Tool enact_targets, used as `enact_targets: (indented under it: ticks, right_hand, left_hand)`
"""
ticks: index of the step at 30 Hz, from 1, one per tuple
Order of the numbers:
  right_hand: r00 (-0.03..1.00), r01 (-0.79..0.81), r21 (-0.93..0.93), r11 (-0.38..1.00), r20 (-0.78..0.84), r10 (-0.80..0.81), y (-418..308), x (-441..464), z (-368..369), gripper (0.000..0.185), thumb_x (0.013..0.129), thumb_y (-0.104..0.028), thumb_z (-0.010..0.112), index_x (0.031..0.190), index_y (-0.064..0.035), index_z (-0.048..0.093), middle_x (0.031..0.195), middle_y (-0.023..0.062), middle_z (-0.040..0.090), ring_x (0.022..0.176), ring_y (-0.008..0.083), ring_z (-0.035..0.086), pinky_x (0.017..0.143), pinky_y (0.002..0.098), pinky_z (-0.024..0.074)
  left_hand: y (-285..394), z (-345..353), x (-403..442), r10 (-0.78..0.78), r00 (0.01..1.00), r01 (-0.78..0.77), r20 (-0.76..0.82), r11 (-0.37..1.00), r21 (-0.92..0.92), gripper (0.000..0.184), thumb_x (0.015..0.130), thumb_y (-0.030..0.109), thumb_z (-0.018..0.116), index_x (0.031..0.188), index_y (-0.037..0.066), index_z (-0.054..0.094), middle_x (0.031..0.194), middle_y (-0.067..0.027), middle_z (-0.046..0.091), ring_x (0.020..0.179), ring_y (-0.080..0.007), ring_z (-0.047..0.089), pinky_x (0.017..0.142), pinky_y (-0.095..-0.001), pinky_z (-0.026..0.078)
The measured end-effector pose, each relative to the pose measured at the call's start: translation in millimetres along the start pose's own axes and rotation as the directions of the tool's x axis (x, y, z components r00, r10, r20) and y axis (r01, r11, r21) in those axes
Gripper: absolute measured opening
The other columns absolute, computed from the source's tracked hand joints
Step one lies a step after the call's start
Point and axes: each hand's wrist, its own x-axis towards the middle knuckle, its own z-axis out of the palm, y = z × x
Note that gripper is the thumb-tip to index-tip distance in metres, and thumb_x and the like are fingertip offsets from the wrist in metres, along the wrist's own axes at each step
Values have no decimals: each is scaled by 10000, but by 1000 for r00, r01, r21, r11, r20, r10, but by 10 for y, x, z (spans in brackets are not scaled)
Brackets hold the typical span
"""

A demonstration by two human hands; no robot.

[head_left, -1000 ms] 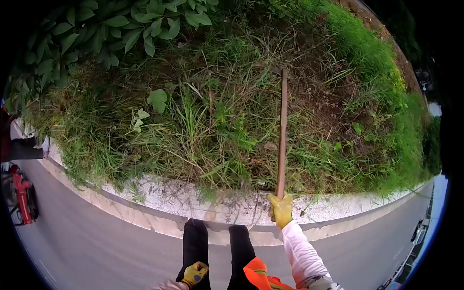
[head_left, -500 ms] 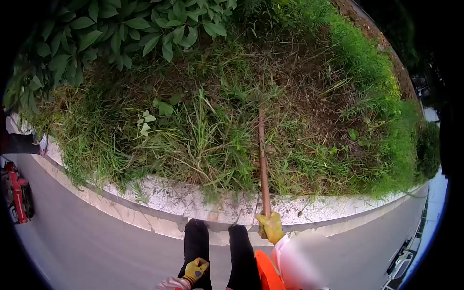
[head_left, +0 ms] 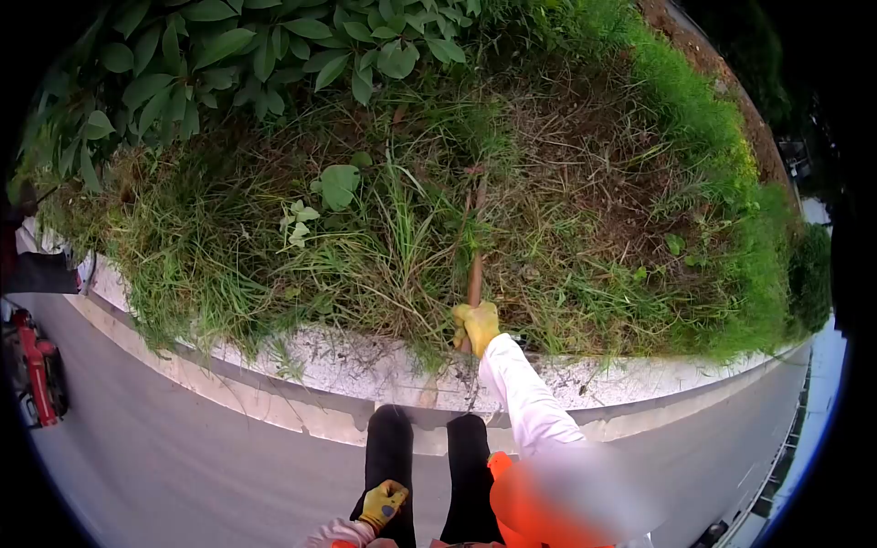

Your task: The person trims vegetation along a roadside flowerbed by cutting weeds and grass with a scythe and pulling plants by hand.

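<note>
My right hand (head_left: 477,327), in a yellow glove, is wrapped round a long wooden handle (head_left: 475,279) above the pale kerb. The handle runs forward into the weeds, and its far end is hidden among grass and stems. My left hand (head_left: 384,504), also in a yellow glove, rests by my left thigh with its fingers curled; whatever it may hold is too small to make out. Long green grass (head_left: 402,224) stands just left of the handle, and dry cut stems lie over brown soil to its right.
A white stone kerb (head_left: 639,379) edges the planted bed, with grey pavement (head_left: 228,457) below it. Broad-leaved branches (head_left: 301,41) overhang the upper left. A red machine (head_left: 38,370) and part of a person (head_left: 41,272) are at the far left.
My right hand has moved left and then forward over the kerb with the handle, which now reaches deeper into the weeds. My left hand stays low by the thigh, slightly further right.
</note>
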Motion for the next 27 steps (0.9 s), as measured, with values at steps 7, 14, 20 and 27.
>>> enact_targets:
  ticks: [7,14,20,27]
  right_hand:
    - [995,-90,-195,977,20,96,660,-2169,-257,154,814,-127,635,774,-19,533,519,56,512,382,153,509,359,303,412]
    - [949,286,-766,576,143,-281,678,-2928,-217,294,844,-268,608,965,-10,534,682,196,608,625,364,622,566,426,489]
    - [927,58,-785,617,-187,-326,-8,-2959,-310,402,841,-341,611,1047,-11,509,778,242,642,793,472,612,710,505,479]
    - [718,241,-561,792,-446,-534,524,-2748,-1081,310,824,-256,641,943,4,520,670,217,621,585,400,621,531,457,494]
  left_hand:
    - [26,-88,178,93,995,-93,45,996,-10,184,870,204,651,887,21,641,706,-56,655,566,-126,613,518,-260,489]
    - [224,-338,90,140,985,-147,106,987,60,139,874,146,635,916,16,615,737,-65,646,579,-131,603,526,-260,491]
    - [274,-452,32,145,983,-154,115,985,76,115,890,114,589,953,18,602,730,-72,631,562,-151,598,533,-265,495]
    - [147,-726,-257,49,997,-47,-64,999,22,121,893,119,583,949,13,575,718,-96,619,525,-169,584,503,-270,510]
